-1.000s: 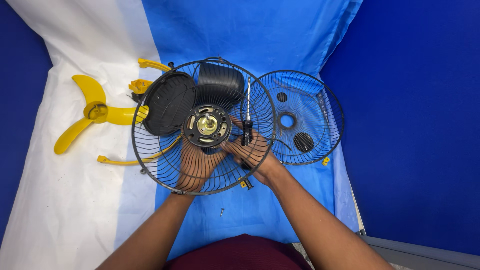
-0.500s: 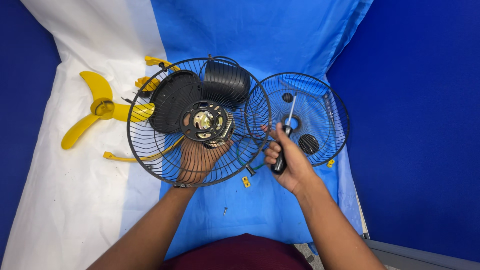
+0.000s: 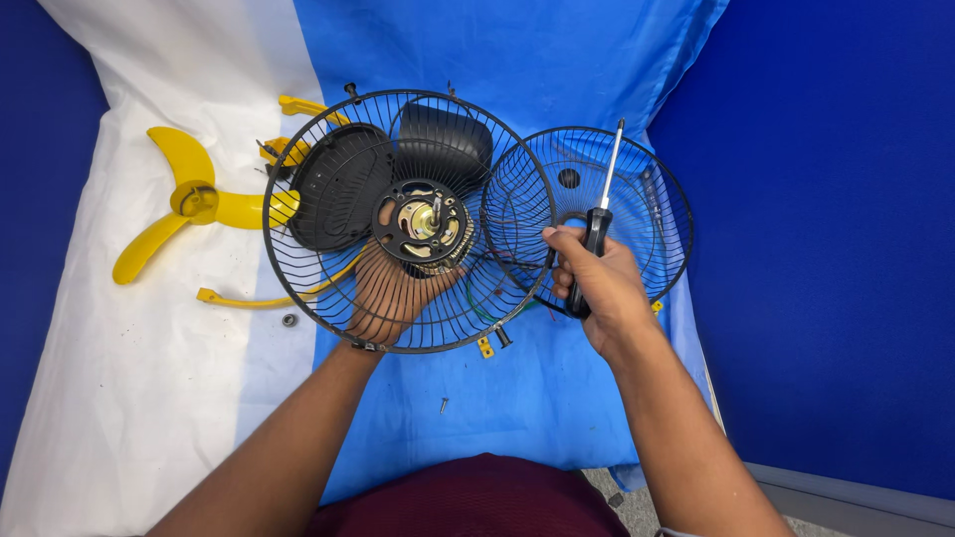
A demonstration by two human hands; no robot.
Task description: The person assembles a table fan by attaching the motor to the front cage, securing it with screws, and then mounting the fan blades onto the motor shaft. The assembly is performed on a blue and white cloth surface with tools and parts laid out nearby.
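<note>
Your left hand [image 3: 393, 293] cups the black wire fan guard with its exposed motor [image 3: 408, 221] from beneath, on a table draped in blue cloth [image 3: 557, 398] and white cloth [image 3: 129, 398] — blue walls behind. Your right hand [image 3: 597, 288] grips a black-handled screwdriver [image 3: 600, 224] over a second wire guard [image 3: 637, 199]; a yellow plastic fan blade [image 3: 189, 204] lies left.

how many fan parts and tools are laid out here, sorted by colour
Black: 5 - round wire guard with motor, second round wire guard, ribbed round cover, domed motor housing, black-handled screwdriver in the right hand
Yellow: 3 - three-bladed plastic propeller, curved plastic strip, small clip
Silver: 1 - loose screw
Total: 9
</note>
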